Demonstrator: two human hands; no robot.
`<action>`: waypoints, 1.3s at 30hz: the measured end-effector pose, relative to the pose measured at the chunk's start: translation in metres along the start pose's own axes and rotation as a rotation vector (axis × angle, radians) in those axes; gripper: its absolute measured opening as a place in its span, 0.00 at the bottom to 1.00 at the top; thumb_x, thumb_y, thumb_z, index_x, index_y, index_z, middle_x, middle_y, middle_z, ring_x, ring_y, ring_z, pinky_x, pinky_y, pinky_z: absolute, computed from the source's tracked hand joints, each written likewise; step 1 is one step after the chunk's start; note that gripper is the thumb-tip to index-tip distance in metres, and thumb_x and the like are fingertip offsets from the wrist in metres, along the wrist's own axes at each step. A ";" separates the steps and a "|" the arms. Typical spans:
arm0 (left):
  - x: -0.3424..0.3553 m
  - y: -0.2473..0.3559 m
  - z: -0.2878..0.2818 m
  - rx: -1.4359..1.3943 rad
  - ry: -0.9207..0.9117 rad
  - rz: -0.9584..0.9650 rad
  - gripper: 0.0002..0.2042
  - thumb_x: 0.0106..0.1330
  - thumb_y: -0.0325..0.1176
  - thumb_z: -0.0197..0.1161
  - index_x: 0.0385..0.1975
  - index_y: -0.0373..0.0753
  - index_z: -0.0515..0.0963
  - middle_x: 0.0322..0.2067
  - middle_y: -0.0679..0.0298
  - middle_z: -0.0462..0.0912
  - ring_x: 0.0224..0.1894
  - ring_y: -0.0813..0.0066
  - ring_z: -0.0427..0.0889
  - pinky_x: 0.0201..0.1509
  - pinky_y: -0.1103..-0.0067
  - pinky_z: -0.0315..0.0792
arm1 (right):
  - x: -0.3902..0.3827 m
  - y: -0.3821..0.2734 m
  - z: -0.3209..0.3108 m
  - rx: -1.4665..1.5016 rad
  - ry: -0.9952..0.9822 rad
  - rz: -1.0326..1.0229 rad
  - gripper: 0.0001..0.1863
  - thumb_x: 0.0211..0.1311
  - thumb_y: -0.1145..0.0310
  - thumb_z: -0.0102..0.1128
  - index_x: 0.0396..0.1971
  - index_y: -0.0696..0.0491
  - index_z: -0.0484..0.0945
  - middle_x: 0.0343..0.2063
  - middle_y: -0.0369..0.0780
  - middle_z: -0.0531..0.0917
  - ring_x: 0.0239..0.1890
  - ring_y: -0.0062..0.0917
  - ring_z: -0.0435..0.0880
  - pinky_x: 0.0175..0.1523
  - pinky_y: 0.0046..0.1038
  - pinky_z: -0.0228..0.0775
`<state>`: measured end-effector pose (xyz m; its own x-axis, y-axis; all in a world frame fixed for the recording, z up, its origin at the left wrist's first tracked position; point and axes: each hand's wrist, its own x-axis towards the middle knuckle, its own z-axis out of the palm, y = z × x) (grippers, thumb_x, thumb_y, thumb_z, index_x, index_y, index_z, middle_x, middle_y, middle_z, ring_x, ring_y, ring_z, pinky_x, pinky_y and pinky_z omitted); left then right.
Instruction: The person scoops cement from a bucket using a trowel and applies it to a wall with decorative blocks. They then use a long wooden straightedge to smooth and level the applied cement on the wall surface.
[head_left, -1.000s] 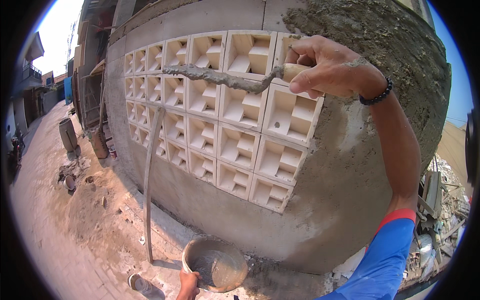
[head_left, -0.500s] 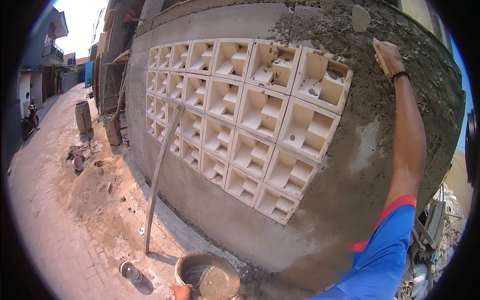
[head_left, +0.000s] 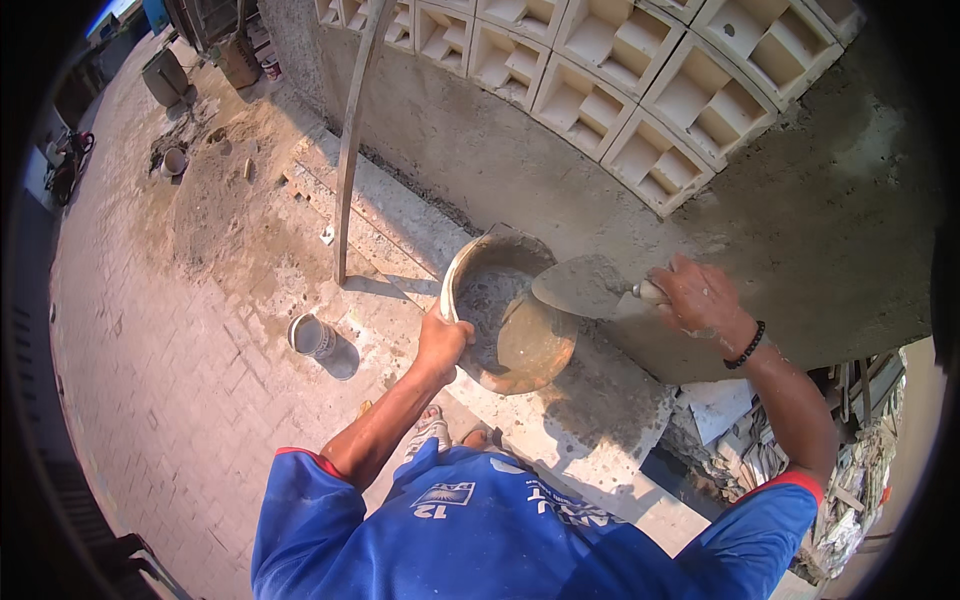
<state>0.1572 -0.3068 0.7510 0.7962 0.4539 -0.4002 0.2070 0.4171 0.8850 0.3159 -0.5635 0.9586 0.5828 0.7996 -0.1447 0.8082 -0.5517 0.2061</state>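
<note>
My left hand is closed round the left rim of a round mortar bucket, which is tipped toward me. Wet grey mortar lies inside it. In my right hand is the handle of a trowel. Its broad, mortar-smeared blade reaches over the bucket's right rim; whether it touches the rim I cannot tell. Beyond the bucket, a plastered wall carries rows of cream ventilation blocks.
A wooden plank leans on the wall, left of the bucket. A small pail stands on the paving. Farther left are a sand heap and a tall grey bin. Rubble is piled at lower right.
The view has tilted down from the wall. My right hand has come down with the trowel from the wall's upper right to the bucket. My left hand remains on the bucket's rim.
</note>
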 end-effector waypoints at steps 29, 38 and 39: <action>0.023 0.082 0.054 -0.082 -0.093 0.067 0.27 0.44 0.13 0.50 0.51 0.33 0.70 0.37 0.61 0.77 0.36 0.71 0.77 0.36 0.78 0.74 | 0.017 0.061 -0.013 0.551 -0.001 -0.059 0.20 0.48 0.64 0.66 0.41 0.56 0.73 0.30 0.49 0.82 0.37 0.44 0.82 0.43 0.40 0.71; 0.017 0.116 0.050 -0.084 -0.053 0.176 0.28 0.44 0.12 0.51 0.51 0.34 0.71 0.32 0.63 0.77 0.27 0.74 0.75 0.28 0.78 0.72 | 0.000 0.097 -0.222 0.314 0.277 -0.066 0.24 0.39 0.61 0.73 0.34 0.58 0.75 0.27 0.42 0.78 0.32 0.30 0.78 0.36 0.31 0.69; 0.015 0.119 0.052 -0.073 -0.044 0.167 0.28 0.44 0.12 0.51 0.51 0.34 0.71 0.32 0.62 0.77 0.27 0.75 0.75 0.27 0.77 0.72 | -0.004 0.101 -0.249 0.272 0.337 -0.065 0.23 0.39 0.60 0.74 0.32 0.58 0.75 0.26 0.41 0.78 0.30 0.27 0.78 0.34 0.28 0.69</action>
<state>0.2233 -0.2914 0.8623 0.8402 0.4878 -0.2368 0.0293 0.3952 0.9181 0.3741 -0.5630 1.2207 0.5060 0.8427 0.1842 0.8616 -0.5039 -0.0616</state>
